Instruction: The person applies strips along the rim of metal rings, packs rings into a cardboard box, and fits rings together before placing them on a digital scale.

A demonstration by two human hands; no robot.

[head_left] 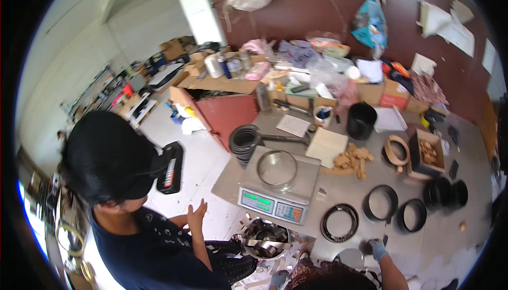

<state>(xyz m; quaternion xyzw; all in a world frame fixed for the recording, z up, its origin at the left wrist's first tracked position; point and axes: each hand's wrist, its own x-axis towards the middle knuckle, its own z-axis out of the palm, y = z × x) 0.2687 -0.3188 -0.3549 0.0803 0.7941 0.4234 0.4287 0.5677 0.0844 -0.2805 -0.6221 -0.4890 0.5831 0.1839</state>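
My right hand (378, 248), in a grey-blue glove, rests low over the metal table, just below a thick black ring (381, 188). Small dark shapes show beside its fingers; whether these are glove tips or a held piece I cannot make out. At the bottom edge my left hand (279, 278), also gloved, is partly visible, close to a bin of metal strip scraps (267, 237); its fingers are unclear. A flat dark coil of rings (339, 223) lies left of my right hand. On a digital scale (280, 184) sits a thin metal ring (277, 169).
A person in a black cap (106, 157) stands at the left, one bare hand (196, 217) raised. More black rings (411, 216), a box of small tan pieces (426, 155), a black cup (362, 120) and stacked dark rings (244, 143) stand on the table. Bags and boxes crowd the back.
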